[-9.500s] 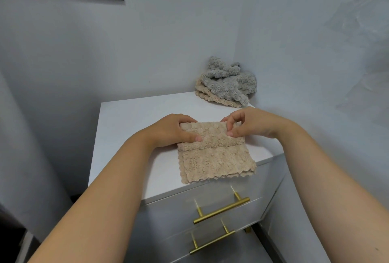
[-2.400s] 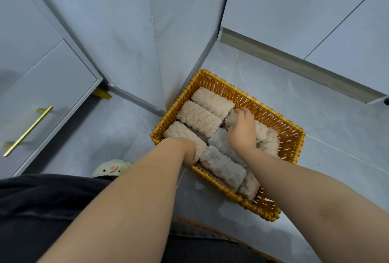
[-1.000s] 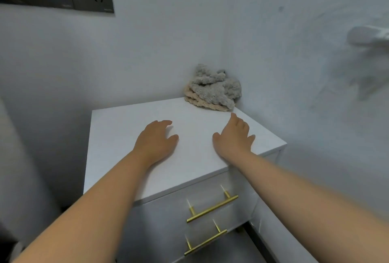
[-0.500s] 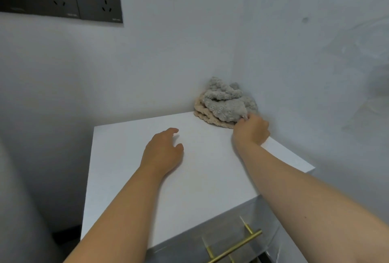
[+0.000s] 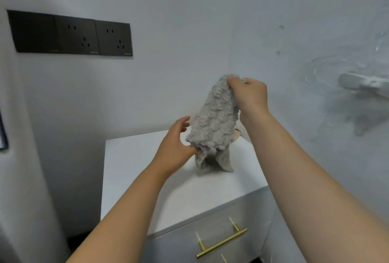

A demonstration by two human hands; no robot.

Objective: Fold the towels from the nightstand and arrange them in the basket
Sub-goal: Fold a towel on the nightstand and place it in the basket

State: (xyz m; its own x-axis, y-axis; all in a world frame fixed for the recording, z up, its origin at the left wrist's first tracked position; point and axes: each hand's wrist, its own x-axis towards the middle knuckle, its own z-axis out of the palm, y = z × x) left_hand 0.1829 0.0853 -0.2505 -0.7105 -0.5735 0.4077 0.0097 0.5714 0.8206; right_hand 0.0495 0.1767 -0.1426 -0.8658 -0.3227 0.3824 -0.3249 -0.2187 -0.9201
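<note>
Our right hand point(image 5: 249, 94) pinches the fluffy grey towel point(image 5: 214, 119) aloft; our spread left hand point(image 5: 176, 144), perhaps touching, must catch a corner.

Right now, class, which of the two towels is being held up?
The grey towel: the right hand pinches its top so it hangs, while the beige towel is only a sliver showing behind it on the nightstand.

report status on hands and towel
Right hand pinches grey towel by the top, hanging over nightstand. Left hand open, touching its lower edge. Beige towel behind, mostly hidden.
</note>
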